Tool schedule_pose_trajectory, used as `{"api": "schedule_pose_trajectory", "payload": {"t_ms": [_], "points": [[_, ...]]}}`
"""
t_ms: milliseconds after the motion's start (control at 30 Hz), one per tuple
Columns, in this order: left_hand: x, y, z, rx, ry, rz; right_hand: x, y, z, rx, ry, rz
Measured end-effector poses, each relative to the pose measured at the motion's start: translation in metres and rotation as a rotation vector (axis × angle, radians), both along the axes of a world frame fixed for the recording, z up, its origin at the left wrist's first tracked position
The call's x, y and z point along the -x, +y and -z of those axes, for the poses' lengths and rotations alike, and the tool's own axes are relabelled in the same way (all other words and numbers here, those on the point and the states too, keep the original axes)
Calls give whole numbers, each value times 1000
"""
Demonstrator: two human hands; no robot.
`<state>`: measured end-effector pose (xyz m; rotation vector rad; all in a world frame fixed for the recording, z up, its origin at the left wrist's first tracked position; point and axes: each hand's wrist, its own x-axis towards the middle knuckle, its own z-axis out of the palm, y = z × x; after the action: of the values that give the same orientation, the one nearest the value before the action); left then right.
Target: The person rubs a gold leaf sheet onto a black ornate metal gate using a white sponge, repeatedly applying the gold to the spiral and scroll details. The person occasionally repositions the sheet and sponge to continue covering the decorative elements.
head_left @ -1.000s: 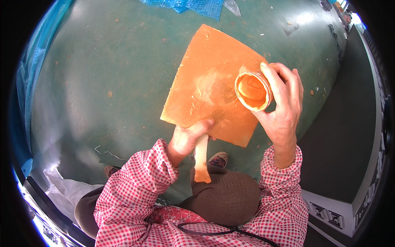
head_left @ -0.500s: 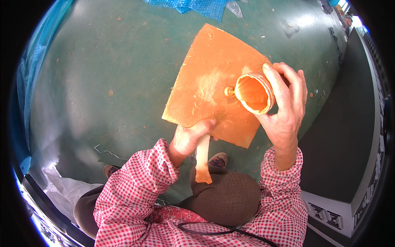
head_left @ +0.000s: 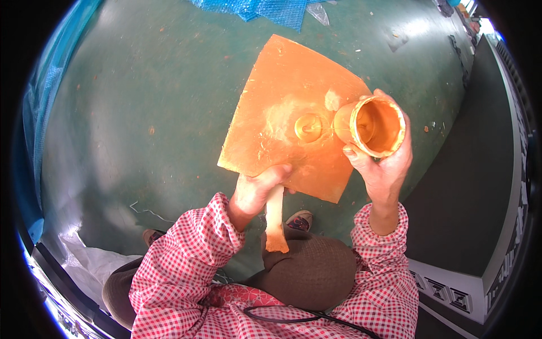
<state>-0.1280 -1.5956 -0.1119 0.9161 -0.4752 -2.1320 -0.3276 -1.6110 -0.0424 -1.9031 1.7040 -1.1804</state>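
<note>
My left hand (head_left: 257, 191) grips the near edge of a flat orange-coated board (head_left: 282, 68), thumb on top and fingers hidden underneath. A flat white stick (head_left: 274, 214) with an orange-smeared end points down toward my knee from under that hand. My right hand (head_left: 385, 178) is wrapped round an open jar (head_left: 347, 122) coated orange inside, held above the board's right part with its mouth facing up and to the right. On the board beside the jar lies a round pool of orange paint (head_left: 308, 129). A thin orange strand runs from it toward the jar.
Dark panels with white patterned sides (head_left: 451, 226) stand close on the right. Blue bubble wrap (head_left: 248, 8) lies on the green floor ahead, and more blue sheeting (head_left: 48, 85) hangs at the left. White plastic sheeting (head_left: 93, 260) lies at lower left.
The jar has tipped back from over the board and moved right. The thick orange stream has thinned to a strand, and a round pool now shows on the board.
</note>
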Motion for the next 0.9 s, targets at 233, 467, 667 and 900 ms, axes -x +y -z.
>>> {"api": "schedule_pose_trajectory", "payload": {"t_ms": [233,467,667,900], "points": [[-6,-5,8,-3,-11,-63,16,20,18,-60,-299,109],[-13,-18,8,-10,-80,-209,101,55,112,-39,-439,408],[-21,-26,5,42,-134,-279,158,91,233,-202,-486,831],[-33,-39,2,41,-115,-379,178,135,292,-132,-398,1040]]}}
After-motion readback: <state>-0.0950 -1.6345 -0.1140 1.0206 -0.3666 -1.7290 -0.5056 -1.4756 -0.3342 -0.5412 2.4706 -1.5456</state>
